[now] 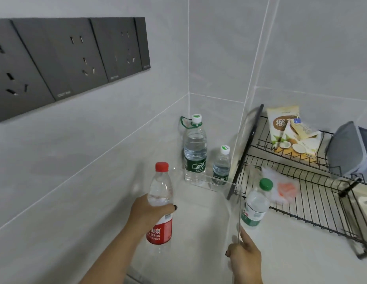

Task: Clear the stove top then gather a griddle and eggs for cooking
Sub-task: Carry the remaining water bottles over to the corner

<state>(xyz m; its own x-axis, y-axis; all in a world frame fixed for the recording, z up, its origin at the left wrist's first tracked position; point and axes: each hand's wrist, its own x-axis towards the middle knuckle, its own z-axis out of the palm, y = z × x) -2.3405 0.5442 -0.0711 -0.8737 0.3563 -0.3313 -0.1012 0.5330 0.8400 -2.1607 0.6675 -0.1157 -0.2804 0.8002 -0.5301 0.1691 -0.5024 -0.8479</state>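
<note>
Head view, single camera: worn high, facing forward and down into a tiled counter corner [199, 212], close range. Wide-angle lens apparently bows the wall sockets [70, 62] and the wire rack [301, 193] at the frame edges.

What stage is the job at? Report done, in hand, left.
Done: nothing provable; no stove shows here. In hand: left hand grips the red-capped bottle; right hand holds a clear panel beside the green-capped bottle. Left: griddle and eggs, neither in view.

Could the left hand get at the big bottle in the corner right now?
Probably not as things stand. The left hand is already wrapped around the red-capped bottle, so it is full. The big bottle also stands behind a clear panel that the right hand holds, though reaching over it looks possible.
</note>
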